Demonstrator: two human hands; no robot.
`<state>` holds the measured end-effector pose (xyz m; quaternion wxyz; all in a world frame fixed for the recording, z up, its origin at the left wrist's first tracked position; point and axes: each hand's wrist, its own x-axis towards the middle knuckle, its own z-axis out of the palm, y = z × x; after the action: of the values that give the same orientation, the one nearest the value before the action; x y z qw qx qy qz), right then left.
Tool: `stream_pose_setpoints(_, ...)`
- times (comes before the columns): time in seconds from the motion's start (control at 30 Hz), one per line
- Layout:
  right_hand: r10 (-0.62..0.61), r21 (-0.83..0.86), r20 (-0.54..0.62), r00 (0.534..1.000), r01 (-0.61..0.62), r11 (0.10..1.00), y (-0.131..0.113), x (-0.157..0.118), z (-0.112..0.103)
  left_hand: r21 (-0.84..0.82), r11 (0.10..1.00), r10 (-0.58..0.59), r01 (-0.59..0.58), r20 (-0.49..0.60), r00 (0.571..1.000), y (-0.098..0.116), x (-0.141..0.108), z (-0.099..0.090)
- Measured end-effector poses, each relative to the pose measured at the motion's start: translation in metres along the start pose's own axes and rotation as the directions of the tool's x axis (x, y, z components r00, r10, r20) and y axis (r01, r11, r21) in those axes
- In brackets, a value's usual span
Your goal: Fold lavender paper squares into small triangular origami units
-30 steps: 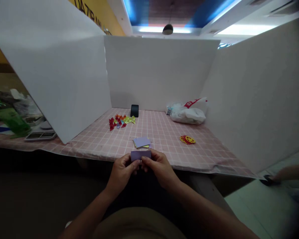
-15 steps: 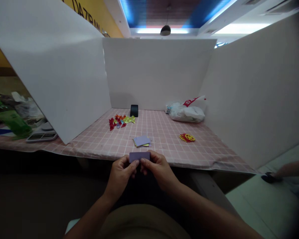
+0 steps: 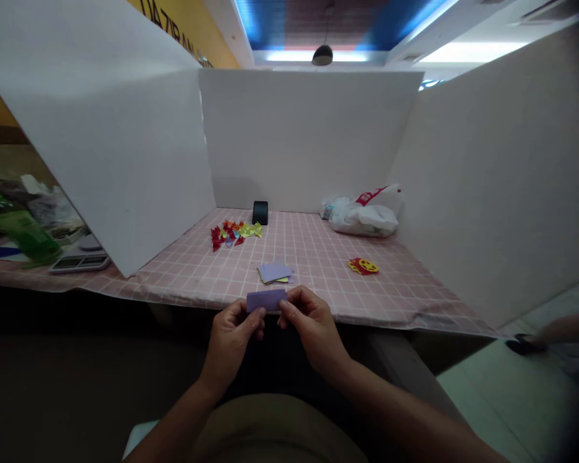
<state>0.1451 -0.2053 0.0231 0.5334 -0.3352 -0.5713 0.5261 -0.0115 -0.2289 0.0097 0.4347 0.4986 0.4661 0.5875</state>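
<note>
"Left hand and right hand: holding what?"
"Purple paper, pinched at either end, lower centre of the frame."
"Beyond it?"
"A card stack just above; left of centre, folded pieces; right, a plastic bag."

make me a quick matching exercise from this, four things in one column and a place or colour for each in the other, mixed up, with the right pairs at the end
Things
1. strip
2. phone
3. bag
4. bottle

Places and colours
A. white with a red patch
B. green, beyond the left panel
C. purple, between the left hand and the right hand
D. black, near the back panel

Right pairs
1-C
2-D
3-A
4-B
</note>
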Motion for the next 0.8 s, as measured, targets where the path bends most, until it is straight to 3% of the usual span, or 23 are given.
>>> stream_pose_setpoints(0.47, -0.074, -0.042, -0.045, 0.996, 0.072, 0.996, 0.0, -0.006, 0.005, -0.1, 0.995, -0.003, -0.001, -0.045, 0.999, -0.003, -0.007, 0.001)
stream_pose_setpoints(0.8, -0.106, -0.063, -0.037, 0.994, 0.104, 0.993, 0.0, -0.008, 0.005, -0.021, 0.999, 0.046, -0.047, -0.078, 0.996, -0.005, -0.011, -0.002)
